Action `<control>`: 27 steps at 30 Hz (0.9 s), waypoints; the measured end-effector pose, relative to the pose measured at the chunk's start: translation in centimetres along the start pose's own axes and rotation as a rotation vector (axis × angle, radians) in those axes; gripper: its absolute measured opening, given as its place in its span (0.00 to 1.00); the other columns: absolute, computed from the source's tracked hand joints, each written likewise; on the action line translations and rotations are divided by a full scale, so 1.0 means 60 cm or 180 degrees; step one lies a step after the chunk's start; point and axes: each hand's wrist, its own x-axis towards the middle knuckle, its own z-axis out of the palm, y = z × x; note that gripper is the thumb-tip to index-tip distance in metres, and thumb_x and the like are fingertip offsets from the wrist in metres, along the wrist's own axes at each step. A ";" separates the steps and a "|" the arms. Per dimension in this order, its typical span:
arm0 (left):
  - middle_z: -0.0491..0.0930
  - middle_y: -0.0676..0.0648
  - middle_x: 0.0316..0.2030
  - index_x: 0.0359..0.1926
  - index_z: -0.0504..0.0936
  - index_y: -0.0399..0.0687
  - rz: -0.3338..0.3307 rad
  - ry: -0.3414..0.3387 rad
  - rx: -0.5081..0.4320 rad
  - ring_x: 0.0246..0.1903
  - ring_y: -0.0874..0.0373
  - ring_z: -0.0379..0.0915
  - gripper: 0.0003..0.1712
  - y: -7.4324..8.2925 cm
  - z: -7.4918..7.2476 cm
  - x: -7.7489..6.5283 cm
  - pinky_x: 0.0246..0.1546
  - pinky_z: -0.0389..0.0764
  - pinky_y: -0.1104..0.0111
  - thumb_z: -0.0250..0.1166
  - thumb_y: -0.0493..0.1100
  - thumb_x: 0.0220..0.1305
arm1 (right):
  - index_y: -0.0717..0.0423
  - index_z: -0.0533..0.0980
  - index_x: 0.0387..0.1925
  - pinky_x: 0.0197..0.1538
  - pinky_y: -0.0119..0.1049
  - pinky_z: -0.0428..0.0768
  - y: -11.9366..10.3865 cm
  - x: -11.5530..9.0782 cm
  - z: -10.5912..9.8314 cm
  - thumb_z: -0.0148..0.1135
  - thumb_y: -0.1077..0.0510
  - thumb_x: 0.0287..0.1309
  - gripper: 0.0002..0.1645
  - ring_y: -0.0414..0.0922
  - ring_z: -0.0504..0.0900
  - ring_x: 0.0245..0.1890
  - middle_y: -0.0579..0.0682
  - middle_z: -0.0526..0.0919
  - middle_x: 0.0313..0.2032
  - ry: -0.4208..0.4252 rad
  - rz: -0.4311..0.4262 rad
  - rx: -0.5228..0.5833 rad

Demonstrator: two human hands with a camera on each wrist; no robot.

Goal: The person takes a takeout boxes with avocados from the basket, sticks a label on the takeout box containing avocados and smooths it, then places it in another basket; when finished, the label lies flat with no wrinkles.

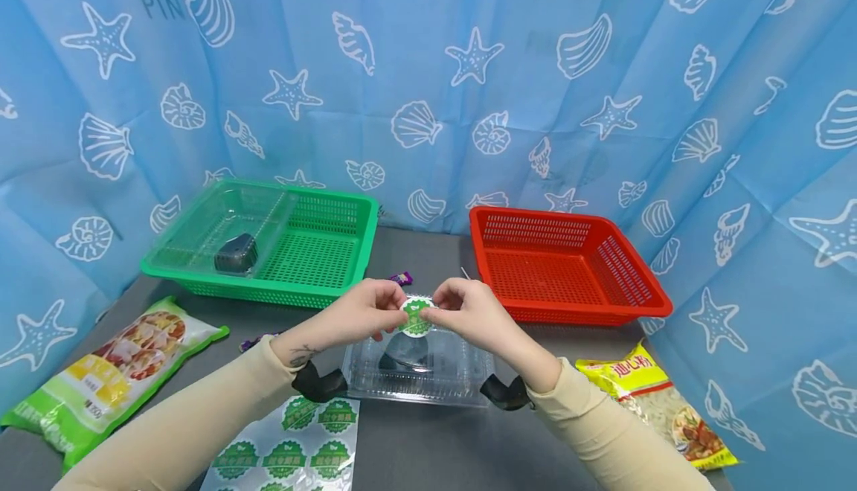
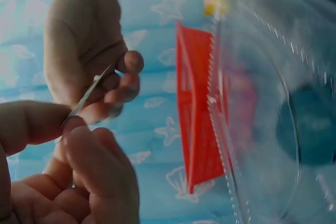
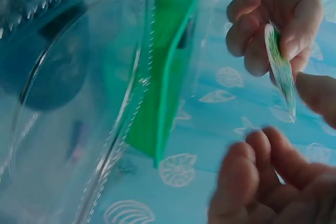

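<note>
My left hand [image 1: 351, 318] pinches a round green-and-white sticker [image 1: 416, 318] by its left side, between thumb and finger. My right hand [image 1: 475, 318] is at the sticker's other side, its thumb tip overlapping the face in the head view. In the right wrist view that hand's thumb and fingers [image 3: 239, 174] stand apart, with the sticker's edge close by the thumb. Below both hands is a clear plastic lidded box [image 1: 448, 379], a dark rounded shape showing through it. Behind my left forearm lies a sheet of green stickers [image 1: 284, 460], partly covered.
A green basket [image 1: 321, 253] at back left carries a clear tray [image 1: 207, 216] with a black object [image 1: 236, 254] in it. At back right stands a red basket [image 1: 542, 275]. Food bags lie left [image 1: 117, 372] and right [image 1: 659, 405]. Small purple packets [image 1: 402, 278] lie near the hands.
</note>
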 end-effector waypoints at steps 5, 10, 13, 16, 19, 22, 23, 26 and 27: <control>0.66 0.52 0.14 0.25 0.72 0.45 0.0016 -0.0056 0.0740 0.12 0.62 0.58 0.03 -0.003 0.003 0.023 0.16 0.66 0.72 0.59 0.38 0.51 | 0.53 0.73 0.16 0.18 0.30 0.64 0.013 0.022 -0.004 0.62 0.55 0.47 0.11 0.39 0.63 0.13 0.44 0.68 0.13 -0.0604 0.0239 -0.0202; 0.58 0.54 0.10 0.22 0.71 0.46 -0.0077 -0.0114 0.1413 0.10 0.63 0.50 0.06 -0.013 0.012 0.049 0.13 0.58 0.73 0.61 0.39 0.47 | 0.53 0.67 0.09 0.16 0.29 0.59 0.027 0.035 0.003 0.63 0.55 0.46 0.18 0.38 0.56 0.10 0.44 0.59 0.09 -0.0859 0.0449 -0.0429; 0.56 0.55 0.09 0.19 0.69 0.47 -0.0131 -0.0175 0.1637 0.09 0.64 0.47 0.07 -0.018 0.017 0.062 0.11 0.54 0.73 0.61 0.37 0.44 | 0.52 0.62 0.06 0.15 0.29 0.56 0.036 0.041 0.013 0.63 0.54 0.46 0.23 0.38 0.53 0.10 0.44 0.55 0.08 -0.0952 0.0489 -0.0615; 0.54 0.56 0.09 0.14 0.65 0.48 -0.0075 -0.0214 0.1835 0.10 0.64 0.45 0.11 -0.023 0.025 0.073 0.10 0.52 0.74 0.59 0.34 0.41 | 0.50 0.59 0.05 0.14 0.28 0.55 0.044 0.044 0.022 0.62 0.56 0.45 0.25 0.38 0.52 0.09 0.43 0.53 0.07 -0.1002 0.0486 -0.0861; 0.52 0.56 0.09 0.11 0.61 0.50 -0.0017 -0.0237 0.2022 0.10 0.64 0.45 0.15 -0.027 0.033 0.081 0.10 0.51 0.74 0.58 0.32 0.38 | 0.49 0.58 0.04 0.14 0.28 0.53 0.045 0.047 0.030 0.60 0.57 0.43 0.24 0.37 0.52 0.09 0.42 0.52 0.07 -0.1046 0.0494 -0.1176; 0.55 0.56 0.08 0.09 0.61 0.51 0.0056 -0.0180 0.2266 0.11 0.63 0.48 0.16 -0.031 0.043 0.087 0.10 0.54 0.73 0.58 0.32 0.37 | 0.49 0.58 0.04 0.13 0.29 0.52 0.044 0.050 0.036 0.60 0.58 0.40 0.22 0.38 0.53 0.09 0.42 0.53 0.07 -0.1066 0.0489 -0.1485; 0.56 0.55 0.08 0.09 0.62 0.50 0.0079 -0.0144 0.2356 0.11 0.63 0.50 0.15 -0.033 0.045 0.088 0.10 0.56 0.73 0.59 0.32 0.37 | 0.48 0.58 0.05 0.13 0.29 0.52 0.045 0.051 0.039 0.60 0.58 0.39 0.21 0.38 0.53 0.09 0.42 0.53 0.07 -0.1065 0.0483 -0.1581; 0.63 0.55 0.10 0.12 0.67 0.49 0.0137 -0.0056 0.2621 0.12 0.62 0.56 0.12 -0.038 0.053 0.090 0.11 0.62 0.72 0.61 0.35 0.40 | 0.48 0.60 0.05 0.13 0.30 0.55 0.047 0.054 0.045 0.61 0.56 0.38 0.20 0.38 0.56 0.10 0.41 0.56 0.07 -0.1051 0.0473 -0.1814; 0.65 0.54 0.11 0.13 0.68 0.49 0.0161 -0.0027 0.2678 0.12 0.62 0.58 0.11 -0.039 0.055 0.090 0.12 0.63 0.72 0.62 0.37 0.41 | 0.47 0.61 0.05 0.13 0.30 0.56 0.047 0.054 0.047 0.62 0.56 0.38 0.20 0.38 0.57 0.10 0.41 0.57 0.07 -0.1039 0.0471 -0.1868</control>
